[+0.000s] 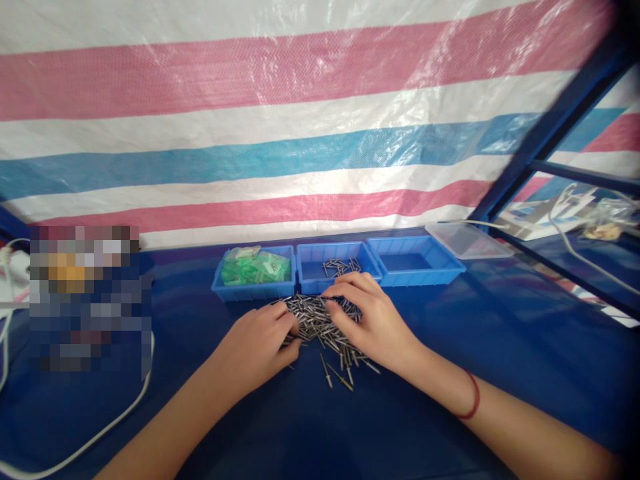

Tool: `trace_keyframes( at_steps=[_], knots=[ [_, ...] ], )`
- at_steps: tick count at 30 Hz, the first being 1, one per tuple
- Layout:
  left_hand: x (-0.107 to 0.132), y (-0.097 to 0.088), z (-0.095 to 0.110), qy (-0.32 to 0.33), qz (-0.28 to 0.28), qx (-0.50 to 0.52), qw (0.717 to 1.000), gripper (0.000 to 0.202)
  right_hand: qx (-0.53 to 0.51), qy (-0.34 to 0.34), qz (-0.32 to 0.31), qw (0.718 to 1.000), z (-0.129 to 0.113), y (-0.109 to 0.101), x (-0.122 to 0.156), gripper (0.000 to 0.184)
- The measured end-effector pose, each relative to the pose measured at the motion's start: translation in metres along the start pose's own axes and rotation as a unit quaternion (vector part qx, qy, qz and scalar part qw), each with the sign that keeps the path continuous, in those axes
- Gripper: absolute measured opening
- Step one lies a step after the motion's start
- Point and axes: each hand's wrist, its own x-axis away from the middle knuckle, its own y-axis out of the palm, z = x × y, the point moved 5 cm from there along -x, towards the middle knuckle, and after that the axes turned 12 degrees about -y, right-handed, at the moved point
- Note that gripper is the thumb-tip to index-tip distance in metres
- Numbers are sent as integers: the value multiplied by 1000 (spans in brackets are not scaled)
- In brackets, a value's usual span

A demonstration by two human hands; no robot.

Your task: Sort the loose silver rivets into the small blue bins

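A loose heap of silver blind rivets (320,323) lies on the blue tabletop, with a few strays in front of it. My left hand (265,340) is at the heap's left side, its fingers curled in against the rivets; what they hold, if anything, is hidden. Over the right side of the heap arches my right hand (370,320), thumb and forefinger a little apart, no rivet visible in its grasp. Just behind the heap stands the middle blue bin (313,270), with some rivets (343,267) inside.
The left blue bin (255,291) holds green plastic packets (255,267). A third blue bin (415,257) stands at the right, near a clear plastic lid (465,241). A white cable (125,413) runs along the left, beside a pixelated area. Striped sheeting (300,133) hangs behind.
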Motion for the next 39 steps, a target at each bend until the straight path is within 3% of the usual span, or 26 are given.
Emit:
trace_keyframes(
  at_steps=[24,27,32,39],
  knots=[
    [6,4,4,21,-22,22,999,16,-12,-10,-3,1000,-5,3,-1,15],
    [5,2,1,18,-8,76,997,19,-22,-23,-9,999,-8,3,-1,12],
    [2,-7,2,-11,82,237,968,16,-83,-47,-15,995,-20,4,-3,10],
    [2,1,6,-49,94,327,939,13,-126,-18,27,991,-22,0,-1,3]
  ],
)
